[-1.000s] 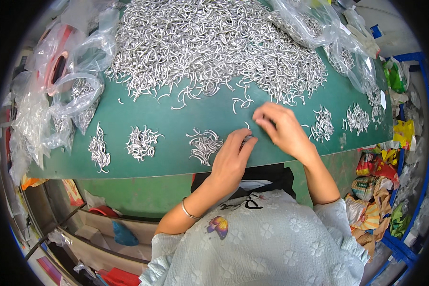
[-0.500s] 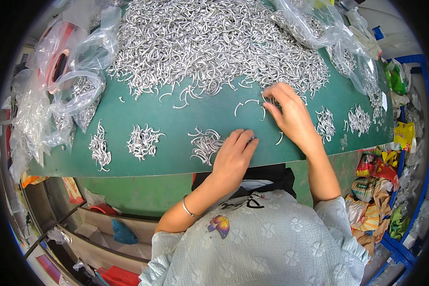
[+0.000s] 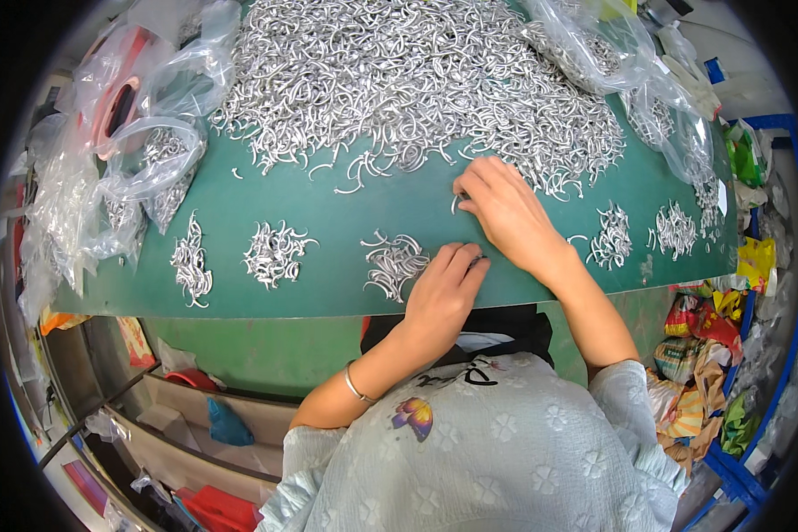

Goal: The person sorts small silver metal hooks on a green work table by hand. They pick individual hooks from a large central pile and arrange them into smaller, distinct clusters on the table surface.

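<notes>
Before me lies a broad heap of small curved silver metal pieces (image 3: 399, 80) on a green tabletop (image 3: 328, 199). My right hand (image 3: 510, 217) is just below the heap's near edge, fingers bent and pinched. A thin curved piece (image 3: 456, 203) shows at its fingertips; the palm side is hidden. My left hand (image 3: 443, 288) rests near the table's front edge with curled fingers, beside a small pile of the same pieces (image 3: 395, 266). A bit of silver shows at its fingertips, mostly covered by the fingers.
Other small piles (image 3: 275, 254) lie along the front, two to the left and two to the right. Clear plastic bags (image 3: 164, 168) with metal pieces and a red-handled tool (image 3: 120, 115) are at left. Another filled bag (image 3: 594, 53) is at right, near a blue rack (image 3: 794, 257).
My right hand has moved left, over the spot where several loose curved pieces lay, and most of those no longer show. The left hand stays beside its pile. The whole view has shifted slightly.
</notes>
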The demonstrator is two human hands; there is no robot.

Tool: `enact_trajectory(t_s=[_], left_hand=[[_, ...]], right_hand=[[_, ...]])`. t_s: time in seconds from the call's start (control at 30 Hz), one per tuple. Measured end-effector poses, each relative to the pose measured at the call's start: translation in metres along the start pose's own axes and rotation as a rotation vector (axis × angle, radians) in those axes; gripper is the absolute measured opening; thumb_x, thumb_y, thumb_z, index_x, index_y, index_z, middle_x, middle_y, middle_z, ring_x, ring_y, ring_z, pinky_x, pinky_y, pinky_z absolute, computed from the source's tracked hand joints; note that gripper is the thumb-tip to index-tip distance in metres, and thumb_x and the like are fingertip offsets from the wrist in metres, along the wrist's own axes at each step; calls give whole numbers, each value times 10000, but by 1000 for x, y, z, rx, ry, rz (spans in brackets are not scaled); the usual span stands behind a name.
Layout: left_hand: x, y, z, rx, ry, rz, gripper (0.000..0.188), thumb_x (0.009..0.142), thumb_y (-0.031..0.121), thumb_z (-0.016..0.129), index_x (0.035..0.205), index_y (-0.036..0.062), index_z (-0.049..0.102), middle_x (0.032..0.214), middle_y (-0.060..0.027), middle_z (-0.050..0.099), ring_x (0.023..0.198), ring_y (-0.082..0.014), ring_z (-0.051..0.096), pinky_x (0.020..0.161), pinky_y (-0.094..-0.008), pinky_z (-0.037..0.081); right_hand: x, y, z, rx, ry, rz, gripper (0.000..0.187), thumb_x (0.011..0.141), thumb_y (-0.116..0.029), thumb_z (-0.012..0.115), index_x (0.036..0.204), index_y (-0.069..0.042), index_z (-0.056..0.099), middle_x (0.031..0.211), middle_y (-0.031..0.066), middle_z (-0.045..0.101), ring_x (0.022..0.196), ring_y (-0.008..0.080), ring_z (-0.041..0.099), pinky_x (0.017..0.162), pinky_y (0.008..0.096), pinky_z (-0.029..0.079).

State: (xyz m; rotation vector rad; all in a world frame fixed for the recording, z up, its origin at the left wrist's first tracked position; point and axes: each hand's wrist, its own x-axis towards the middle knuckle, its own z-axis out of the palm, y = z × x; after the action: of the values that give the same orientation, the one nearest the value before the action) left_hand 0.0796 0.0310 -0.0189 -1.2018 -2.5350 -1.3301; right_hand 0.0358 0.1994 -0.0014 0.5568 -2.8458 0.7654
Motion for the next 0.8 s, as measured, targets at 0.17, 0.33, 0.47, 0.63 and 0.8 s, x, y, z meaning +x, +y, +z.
enact_trajectory(t_s=[0.17, 0.33, 0.47, 0.63, 0.8], left_hand=[[-2, 0, -1, 6, -2, 3, 411, 658, -109, 579, 1064, -68, 623, 1107, -179, 572, 1036, -360, 555, 870, -424, 495], [-1, 1, 0, 16, -11, 11, 400, 670, -108, 574, 1065, -59, 619, 1118, -174, 565, 1038, -354, 550, 873, -418, 493], [0, 0, 0, 17, -22, 6, 357, 693, -93, 591, 1044, -40, 629, 1102, -170, 575, 1016, -349, 562, 855, -411, 497], [0, -3, -2, 17, -50, 1, 369, 696, -90, 597, 1063, -51, 622, 1118, -177, 571, 1023, -354, 564, 849, -413, 504], [4, -1, -3, 6, -51, -5, 365, 701, -97, 589, 1064, -62, 619, 1110, -181, 570, 1029, -358, 566, 844, -415, 504]], right_hand=[[-2, 2, -2, 144, -59, 36, 150, 816, 2, 636, 924, -24, 536, 903, 128, 518, 895, 350, 524, 781, 443, 443], [3, -1, -1, 30, -10, -36, 126, 826, -11, 618, 917, -17, 530, 895, 138, 503, 908, 355, 533, 773, 447, 450], [-1, 1, -1, -9, -59, 43, 127, 837, -6, 595, 940, -13, 522, 913, 146, 503, 931, 367, 541, 774, 458, 450], [-41, 15, -45, 36, 99, 257, 100, 882, 12, 573, 968, 4, 522, 911, 176, 547, 870, 378, 575, 745, 433, 470], [-128, 75, -120, -249, 365, 719, 61, 907, 21, 550, 948, 27, 505, 835, 221, 571, 775, 408, 581, 703, 417, 466]])
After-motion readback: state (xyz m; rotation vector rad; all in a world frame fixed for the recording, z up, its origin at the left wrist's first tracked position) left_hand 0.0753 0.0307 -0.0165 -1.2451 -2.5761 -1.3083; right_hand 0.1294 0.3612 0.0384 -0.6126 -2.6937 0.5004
